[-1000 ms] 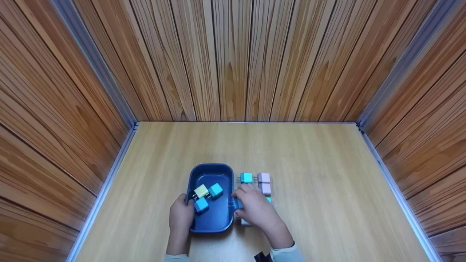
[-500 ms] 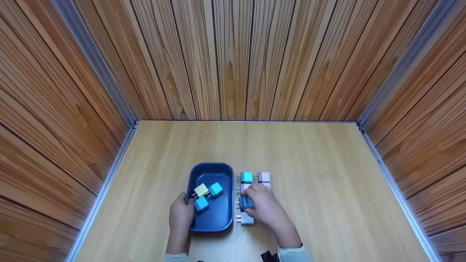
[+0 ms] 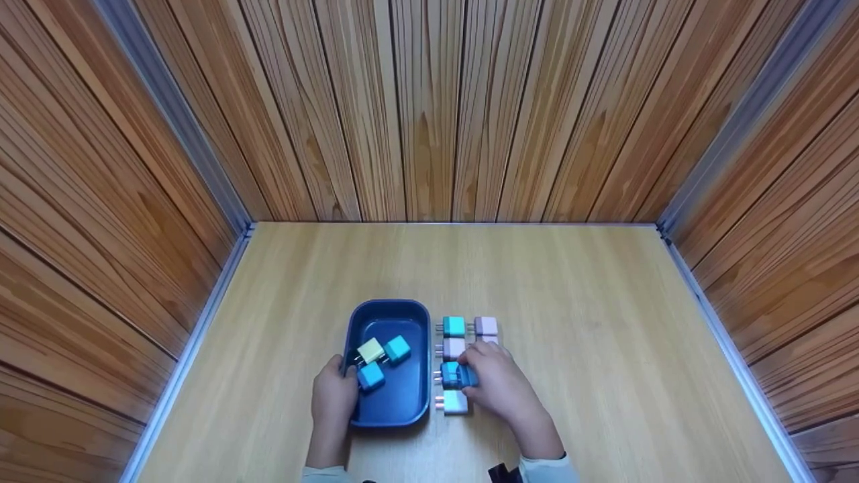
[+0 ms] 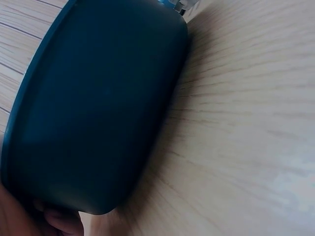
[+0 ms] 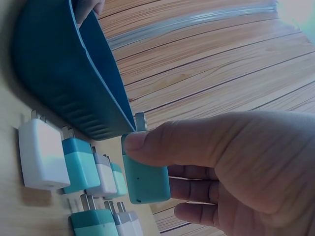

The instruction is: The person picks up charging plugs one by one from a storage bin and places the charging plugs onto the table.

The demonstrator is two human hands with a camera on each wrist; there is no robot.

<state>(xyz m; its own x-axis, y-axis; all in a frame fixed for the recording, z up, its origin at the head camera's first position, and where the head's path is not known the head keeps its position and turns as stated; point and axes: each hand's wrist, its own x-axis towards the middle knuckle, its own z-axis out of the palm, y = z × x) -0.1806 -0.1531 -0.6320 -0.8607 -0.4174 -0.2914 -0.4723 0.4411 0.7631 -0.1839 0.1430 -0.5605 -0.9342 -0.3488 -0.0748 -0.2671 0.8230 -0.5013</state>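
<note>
My left hand (image 3: 334, 392) grips the left rim of a dark blue tray (image 3: 392, 310), thumb over the edge. In the tray lie a yellow plug charger (image 3: 370, 351) and two teal ones. My right hand (image 3: 500, 382) pinches a teal plug charger (image 5: 146, 179) between thumb and fingers, its prongs beyond the thumb tip. It is held above the table, right of the tray. Below and left of it, a column of plug chargers lies with prongs toward the tray: teal (image 3: 453, 327), lilac (image 3: 453, 349), teal (image 3: 449, 369) and whitish (image 3: 456, 402).
A second column, partly hidden by my right hand, includes a lilac charger (image 3: 486, 326) and, in the right wrist view, a teal charger (image 5: 93, 223). The wooden table (image 3: 590, 302) is bounded by plank walls (image 3: 429, 121) with metal corner strips.
My right hand has moved right, away from the tray's right rim, carrying the teal charger over the column. The left hand and tray stay in place.
</note>
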